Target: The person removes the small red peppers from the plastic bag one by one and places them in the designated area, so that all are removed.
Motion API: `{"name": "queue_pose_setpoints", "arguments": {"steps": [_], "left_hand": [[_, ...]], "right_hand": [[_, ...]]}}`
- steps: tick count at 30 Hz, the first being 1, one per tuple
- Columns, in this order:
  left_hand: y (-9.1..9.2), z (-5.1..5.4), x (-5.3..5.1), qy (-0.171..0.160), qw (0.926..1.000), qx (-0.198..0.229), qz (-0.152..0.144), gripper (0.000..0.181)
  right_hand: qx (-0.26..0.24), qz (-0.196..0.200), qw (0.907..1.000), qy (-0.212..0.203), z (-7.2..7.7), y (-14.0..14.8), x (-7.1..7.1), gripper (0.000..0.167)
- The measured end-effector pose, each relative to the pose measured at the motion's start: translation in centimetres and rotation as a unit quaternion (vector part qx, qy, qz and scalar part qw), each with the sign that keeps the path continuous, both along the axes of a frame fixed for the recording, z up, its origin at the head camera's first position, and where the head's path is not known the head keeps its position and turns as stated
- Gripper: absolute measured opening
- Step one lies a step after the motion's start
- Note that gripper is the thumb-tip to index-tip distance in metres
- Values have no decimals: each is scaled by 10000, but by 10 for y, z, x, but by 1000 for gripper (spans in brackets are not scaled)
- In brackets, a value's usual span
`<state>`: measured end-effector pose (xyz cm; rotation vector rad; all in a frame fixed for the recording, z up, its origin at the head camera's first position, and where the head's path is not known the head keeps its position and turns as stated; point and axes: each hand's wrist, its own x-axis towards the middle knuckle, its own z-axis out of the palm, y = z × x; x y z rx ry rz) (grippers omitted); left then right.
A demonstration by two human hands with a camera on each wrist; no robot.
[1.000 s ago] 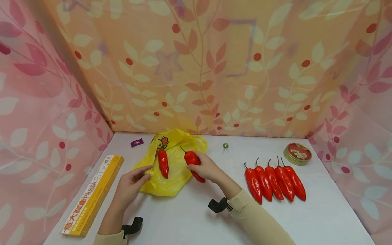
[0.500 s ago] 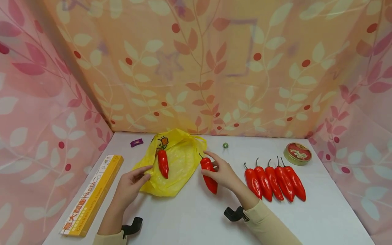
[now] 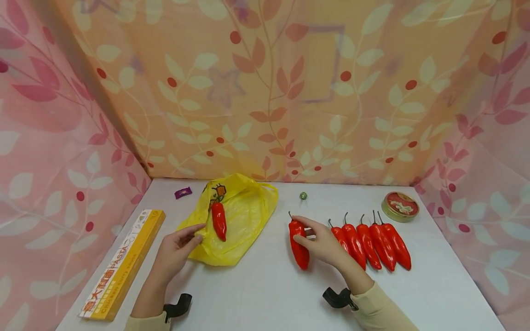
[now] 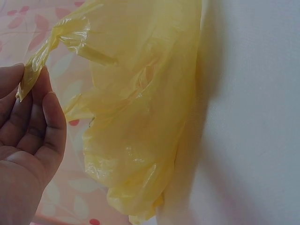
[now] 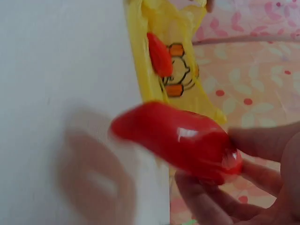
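Observation:
A yellow plastic bag (image 3: 248, 216) lies spread on the table, with one red pepper (image 3: 219, 221) resting in it. My left hand (image 3: 174, 253) pinches the bag's left edge between thumb and fingers; the left wrist view shows the pinched plastic (image 4: 35, 70) up close. My right hand (image 3: 320, 241) grips another red pepper (image 3: 299, 246) by its stem end, to the right of the bag. In the right wrist view this pepper (image 5: 173, 138) is held above the table, its tip pointing away from the fingers. Several red peppers (image 3: 383, 248) lie in a row just right of that hand.
A yellow-and-white pasta box (image 3: 124, 264) lies at the left. Behind it is a small purple wrapped packet (image 3: 183, 192). A small green ball-shaped thing (image 3: 303, 196) sits near the back wall, and a round red-topped tin (image 3: 400, 207) at the back right. Patterned cloth walls surround the table.
My right hand has moved right and a little nearer, carrying the pepper from over the bag towards the row. My left hand keeps its hold on the bag.

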<state>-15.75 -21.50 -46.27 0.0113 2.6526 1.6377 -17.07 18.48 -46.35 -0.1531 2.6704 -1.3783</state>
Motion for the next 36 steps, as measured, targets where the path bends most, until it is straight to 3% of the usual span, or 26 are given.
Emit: {"name": "queue_pose_setpoints", "arguments": {"steps": [8,14,18,25,31,36], "left_hand": [[-1,0,1,34,10000,2,0,37],[-1,0,1,42,10000,-19,-6,36],[-1,0,1,67,10000,-37,-13,36],[-1,-1,1,76,10000,-28,-19,35],[0,0,1,27,10000,-73,17,36],[1,2,0,82,10000,-33,-21,36]], "right_hand": [[1066,-476,9927,294,-3,25,1,57],[1750,-500,9802,782,-9,39,2,57],[1971,-507,9757,807,-10,43,4,56],[2741,-526,9549,1010,-12,50,6,51],[2969,-223,9478,1140,-14,54,1,50],[2826,-252,9537,1002,-15,59,-2,45]]}}
